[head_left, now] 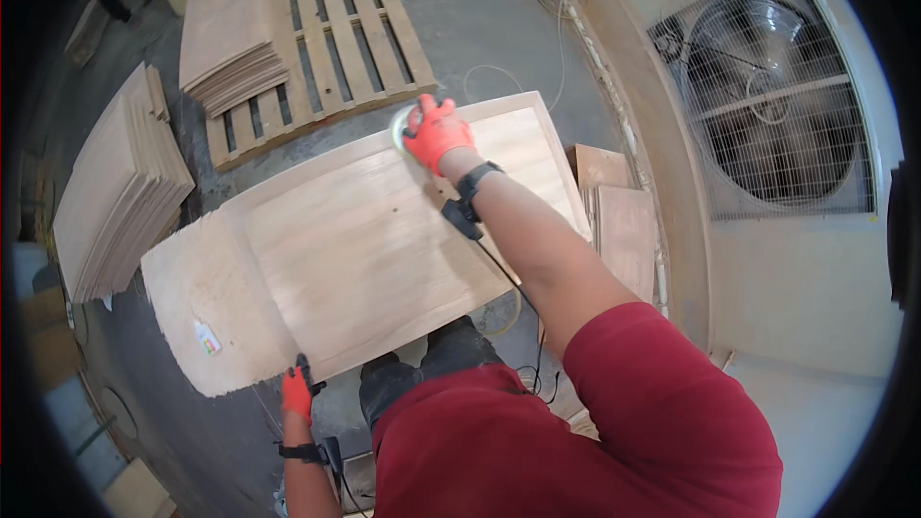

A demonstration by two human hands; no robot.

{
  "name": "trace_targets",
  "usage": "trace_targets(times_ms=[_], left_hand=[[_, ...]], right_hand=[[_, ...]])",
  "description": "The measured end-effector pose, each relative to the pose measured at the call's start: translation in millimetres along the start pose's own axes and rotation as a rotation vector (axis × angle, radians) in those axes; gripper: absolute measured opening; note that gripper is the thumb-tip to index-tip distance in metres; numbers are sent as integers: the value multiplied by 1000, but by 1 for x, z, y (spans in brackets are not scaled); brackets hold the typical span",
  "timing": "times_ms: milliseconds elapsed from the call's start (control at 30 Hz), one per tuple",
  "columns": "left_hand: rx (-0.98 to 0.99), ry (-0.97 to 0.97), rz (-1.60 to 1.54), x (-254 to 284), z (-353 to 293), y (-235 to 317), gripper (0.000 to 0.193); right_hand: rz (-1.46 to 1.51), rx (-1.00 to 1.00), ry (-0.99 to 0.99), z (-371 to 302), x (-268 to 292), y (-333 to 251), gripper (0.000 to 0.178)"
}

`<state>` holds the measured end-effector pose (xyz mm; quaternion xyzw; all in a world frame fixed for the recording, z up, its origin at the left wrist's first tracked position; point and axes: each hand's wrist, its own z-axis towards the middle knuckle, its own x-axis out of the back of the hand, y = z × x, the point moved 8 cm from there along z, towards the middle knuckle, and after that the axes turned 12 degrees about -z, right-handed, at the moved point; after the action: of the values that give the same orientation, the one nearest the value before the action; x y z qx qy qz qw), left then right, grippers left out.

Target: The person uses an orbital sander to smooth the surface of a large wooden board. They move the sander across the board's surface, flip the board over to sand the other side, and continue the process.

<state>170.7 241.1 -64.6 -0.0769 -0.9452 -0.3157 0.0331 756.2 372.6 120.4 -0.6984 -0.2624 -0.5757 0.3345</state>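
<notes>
A large pale plywood panel (336, 240) lies in front of me, with a raised strip along its far and right edges. At its far edge, my right hand (439, 132), in a red glove, is closed on a round, pale green-rimmed object (398, 129). The glove covers most of that object, so its kind is unclear. My left hand (298, 391), gloved in red with dark fingertips, is at the panel's near edge, fingers apart. A small white bottle (206, 337) with a coloured label lies on the rough-edged board (182, 278) at the panel's left end.
Beyond the panel, a wooden pallet (336, 38) carries a stack of plywood sheets (225, 29). Another sheet stack (125, 192) stands at left. Smaller boards (624, 230) lean by the right wall, below a large caged fan (772, 96). Thin hoses run across the floor.
</notes>
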Motion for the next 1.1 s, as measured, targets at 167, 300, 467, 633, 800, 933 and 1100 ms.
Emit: trace_targets(times_ms=[167,300,467,633,800,933,1100], left_hand=[[110,5,90,2,10,4,59],[148,123,53,9,-14,3,62],[152,32,42,-7,-16,13,69],[184,-47,68,-14,-18,18,72],[209,-40,57,2,3,10,73],[46,-116,60,-1,5,9,73],[30,-191,-267,-10,3,3,61]], right_hand=[[-50,-136,-9,52,18,165,63],[-61,-163,-46,36,41,224,61],[-83,-198,-60,-41,28,325,79],[-23,-242,-85,-159,18,395,81],[-96,-260,-103,-241,-6,361,79],[-33,-170,-197,-261,-20,265,78],[-47,69,-215,-287,-41,131,75]])
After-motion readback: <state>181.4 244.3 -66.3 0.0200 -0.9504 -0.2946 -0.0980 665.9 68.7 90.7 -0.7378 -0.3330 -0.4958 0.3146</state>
